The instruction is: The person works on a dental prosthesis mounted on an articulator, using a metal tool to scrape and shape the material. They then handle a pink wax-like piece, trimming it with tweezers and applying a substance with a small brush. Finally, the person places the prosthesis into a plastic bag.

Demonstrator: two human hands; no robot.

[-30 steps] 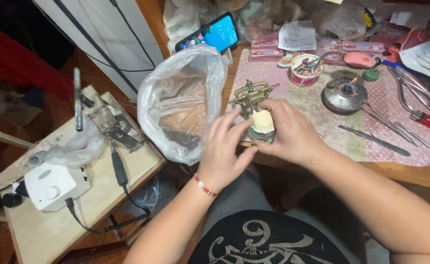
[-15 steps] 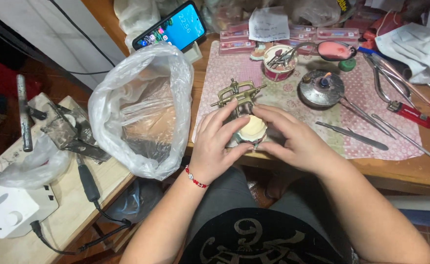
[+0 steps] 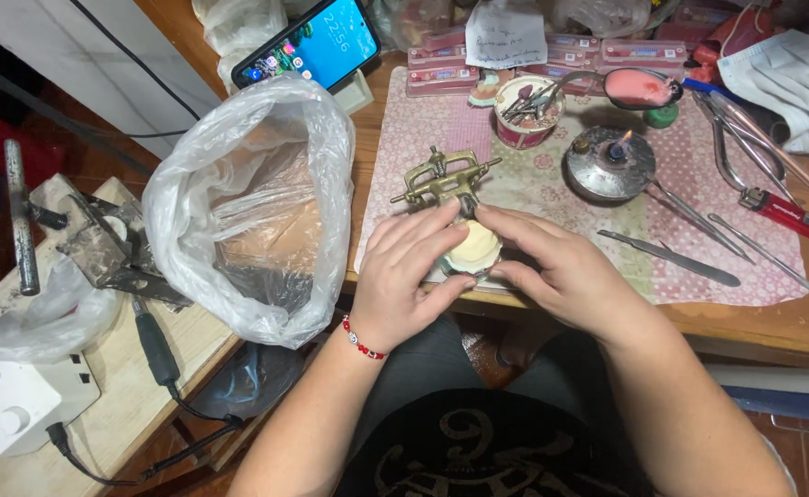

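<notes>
The wooden counter (image 3: 791,322) is the biggest thing here, with a pink flowered cloth (image 3: 561,184) spread on it. A big clear plastic bag (image 3: 248,202) stands open at its left edge. A phone (image 3: 317,41) leans behind the bag with its screen on.

The left hand (image 3: 404,276) and the right hand (image 3: 561,267) meet at the front edge of the cloth. Both are curled around a small round cream-coloured plaster cast (image 3: 472,248), thumbs and fingers pinching its sides. The cast sits low on a small brass hinged frame (image 3: 441,179), which stands just behind the hands.

The cast looks like it is being set on the frame, and the hands have not let go, so that step seems unfinished.

To the right, a little metal burner (image 3: 612,166) has a tiny flame lit. A flat metal tool (image 3: 671,258) lies near it, untouched.
</notes>
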